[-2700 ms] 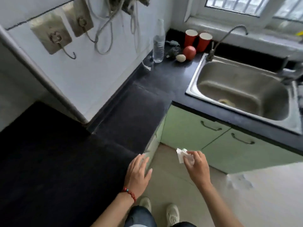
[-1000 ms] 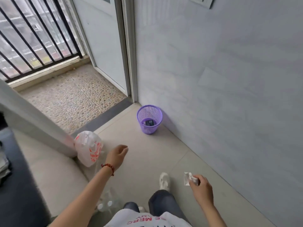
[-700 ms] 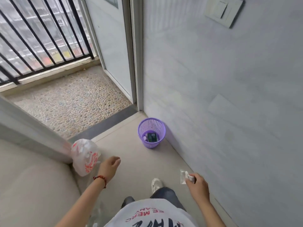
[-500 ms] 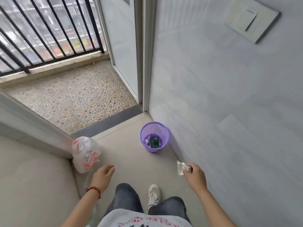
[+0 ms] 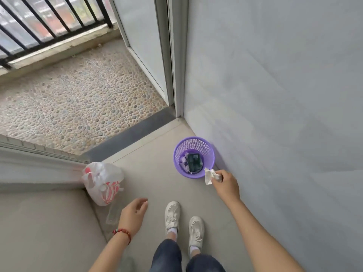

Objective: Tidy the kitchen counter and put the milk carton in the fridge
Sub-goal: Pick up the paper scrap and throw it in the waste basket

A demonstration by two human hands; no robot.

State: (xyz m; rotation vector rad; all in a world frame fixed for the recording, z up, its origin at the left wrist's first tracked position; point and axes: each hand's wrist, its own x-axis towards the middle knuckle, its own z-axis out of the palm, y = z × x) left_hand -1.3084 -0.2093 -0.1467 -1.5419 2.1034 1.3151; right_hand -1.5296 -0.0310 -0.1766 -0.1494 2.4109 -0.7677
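Note:
My right hand (image 5: 225,182) pinches a crumpled white tissue (image 5: 208,175) just at the near right rim of a small purple mesh waste basket (image 5: 208,152) that stands on the floor by the wall. A dark packet and some scraps lie inside the basket. My left hand (image 5: 132,214) hangs loose over the floor with relaxed fingers and holds nothing; a red bead bracelet is on its wrist. No milk carton or counter is in view.
A tied white plastic bag with red print (image 5: 102,182) sits on the floor to the left, with a clear bottle (image 5: 114,213) lying beside it. An open doorway leads to a pebbled balcony (image 5: 74,99) with black railings. A grey wall (image 5: 275,95) runs along the right. My white shoes (image 5: 182,220) stand below the basket.
I have turned from the counter and walked up to the purple basket. My right hand has carried the tissue forward to the basket's rim. The left hand stays loose and empty.

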